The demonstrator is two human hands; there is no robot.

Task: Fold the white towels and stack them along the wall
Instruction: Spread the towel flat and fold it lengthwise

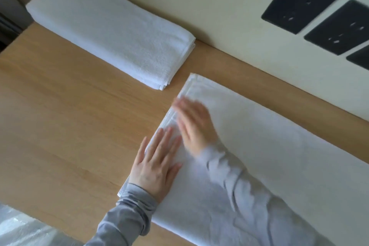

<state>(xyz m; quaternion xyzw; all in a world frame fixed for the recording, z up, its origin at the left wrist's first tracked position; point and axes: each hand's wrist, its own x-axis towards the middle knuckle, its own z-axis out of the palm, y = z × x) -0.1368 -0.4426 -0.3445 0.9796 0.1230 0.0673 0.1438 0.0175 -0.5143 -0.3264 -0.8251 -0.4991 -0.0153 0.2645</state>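
Wooden table (60,116) meets a cream wall (219,16) across your head view, with black outlet plates (299,2) at upper right. The folded stack (111,26) sits at upper left, against the wall. The towel in hand (279,156) lies from frame centre to lower right, its long axis parallel to the wall, and its hemmed short end is under your fingers. Your left hand (155,168) presses flat on that end with the fingers straight, gripping nothing. Your right hand (194,124), blurred, lies flat just above it, fingers extended, nearer the stack.
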